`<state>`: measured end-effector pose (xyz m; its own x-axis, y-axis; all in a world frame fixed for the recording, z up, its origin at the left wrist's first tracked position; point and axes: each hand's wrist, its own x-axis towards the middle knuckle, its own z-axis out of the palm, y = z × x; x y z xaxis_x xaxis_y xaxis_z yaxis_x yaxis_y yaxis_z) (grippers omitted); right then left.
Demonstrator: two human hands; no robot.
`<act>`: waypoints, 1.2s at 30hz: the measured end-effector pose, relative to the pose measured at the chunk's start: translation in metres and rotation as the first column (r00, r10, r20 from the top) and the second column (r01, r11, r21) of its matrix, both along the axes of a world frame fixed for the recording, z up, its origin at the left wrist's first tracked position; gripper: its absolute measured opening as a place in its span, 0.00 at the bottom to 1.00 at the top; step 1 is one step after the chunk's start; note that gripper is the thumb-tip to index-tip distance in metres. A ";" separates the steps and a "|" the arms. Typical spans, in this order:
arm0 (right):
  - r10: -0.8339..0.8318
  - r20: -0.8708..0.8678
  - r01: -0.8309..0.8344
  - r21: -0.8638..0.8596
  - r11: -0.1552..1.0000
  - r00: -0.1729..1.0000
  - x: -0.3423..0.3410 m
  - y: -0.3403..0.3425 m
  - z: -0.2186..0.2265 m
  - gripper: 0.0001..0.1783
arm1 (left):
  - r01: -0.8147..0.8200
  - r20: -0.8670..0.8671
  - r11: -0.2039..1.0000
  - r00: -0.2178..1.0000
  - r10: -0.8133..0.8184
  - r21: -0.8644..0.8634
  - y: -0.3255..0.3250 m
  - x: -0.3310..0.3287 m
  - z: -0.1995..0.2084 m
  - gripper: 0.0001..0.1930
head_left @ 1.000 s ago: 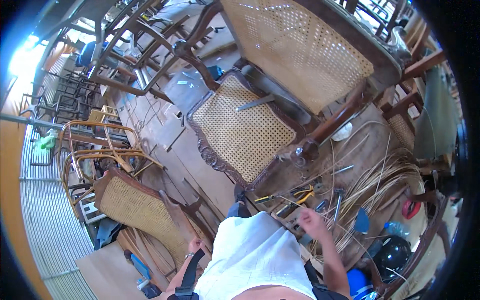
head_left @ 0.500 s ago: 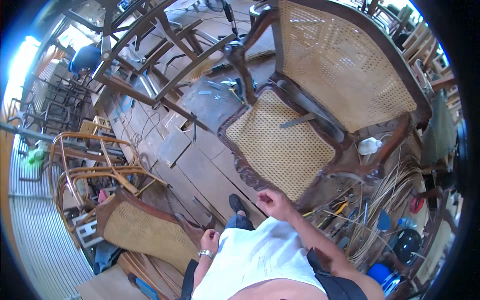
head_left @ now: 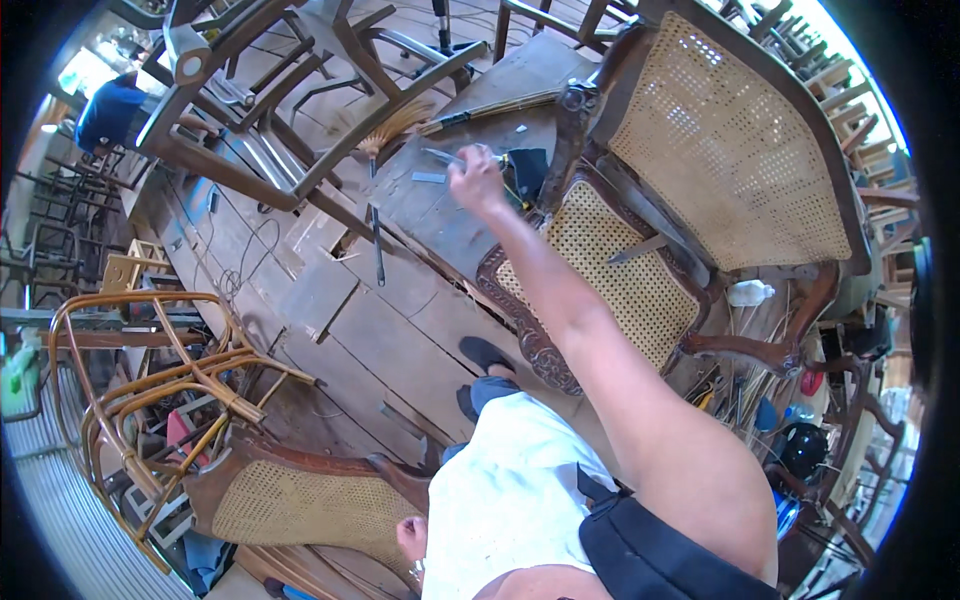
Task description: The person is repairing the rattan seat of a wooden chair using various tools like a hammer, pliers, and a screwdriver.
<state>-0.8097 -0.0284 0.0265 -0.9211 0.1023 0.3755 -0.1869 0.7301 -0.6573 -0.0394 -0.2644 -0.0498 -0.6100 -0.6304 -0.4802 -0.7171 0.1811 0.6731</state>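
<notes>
My right hand (head_left: 477,180) reaches out over a dusty grey board, fingers curled down among small tools. A thin pointed tool (head_left: 438,156) lies at its fingertips; whether it is gripped I cannot make out. A flat metal strip (head_left: 429,177) is just left of it, and a black pouch (head_left: 528,172) to the right. Under my outstretched arm is a carved wooden armchair with a woven cane seat (head_left: 570,255), on which a flat blade-like piece (head_left: 638,249) rests. Low by my body, my left hand (head_left: 411,538) is loosely closed, nothing visible in it, beside a cane-panelled wooden frame (head_left: 300,500).
Upturned dark wooden chair frames (head_left: 290,130) crowd the upper left. A bent rattan frame (head_left: 150,380) stands at the left. A dark bar (head_left: 377,245) is on the tiled floor. A white bottle (head_left: 750,292) sits beside the armchair. Another person (head_left: 110,115) is at the far left.
My right hand has moved from the armchair's front edge forward and left to the tools on the board. My left hand has drawn back toward the lower edge. The view has shifted.
</notes>
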 end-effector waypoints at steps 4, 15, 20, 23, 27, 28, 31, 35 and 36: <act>-0.381 0.190 0.332 0.246 0.911 0.905 -0.096 0.045 -0.009 0.22 | -0.091 0.087 0.995 0.992 0.088 0.032 0.007 0.063 -0.055 0.09; -0.450 0.557 0.279 0.366 0.888 0.698 -0.168 0.162 -0.086 0.27 | -0.423 0.198 0.842 0.905 0.376 0.336 0.044 0.025 -0.046 0.09; -0.478 0.516 0.201 0.502 0.841 0.711 -0.163 0.155 -0.084 0.27 | -0.426 0.191 0.829 0.904 0.381 0.361 0.033 0.018 -0.037 0.09; -0.493 0.506 0.263 0.458 0.849 0.708 -0.161 0.154 -0.084 0.27 | -0.410 0.179 0.835 0.912 0.369 0.368 0.024 0.015 -0.034 0.09; -0.510 0.483 0.309 0.437 0.845 0.711 -0.156 0.153 -0.091 0.27 | -0.351 0.135 0.862 0.936 0.324 0.366 0.007 0.019 -0.038 0.10; -0.498 0.483 0.298 0.433 0.851 0.720 -0.155 0.154 -0.093 0.27 | -0.331 0.157 0.871 0.943 0.294 0.362 0.004 0.021 -0.041 0.10; -0.402 0.476 0.180 0.446 0.877 0.782 -0.155 0.156 -0.093 0.22 | -0.375 0.154 0.831 0.927 0.342 0.412 0.004 0.031 -0.049 0.09; -0.491 0.360 0.407 0.287 0.867 0.793 -0.167 0.155 -0.083 0.14 | -0.413 0.134 0.809 0.909 0.395 0.419 0.011 0.038 -0.059 0.08; -0.481 0.364 0.436 0.203 0.877 0.798 -0.171 0.153 -0.077 0.12 | -0.410 0.134 0.814 0.911 0.391 0.412 0.013 0.036 -0.062 0.08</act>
<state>-0.9807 0.1244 -0.0508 -0.8466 0.5316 0.0272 0.4432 0.7323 -0.5170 -0.0030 -0.2511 -0.1123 -0.3225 -0.5449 -0.7740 -0.6920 -0.4222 0.5855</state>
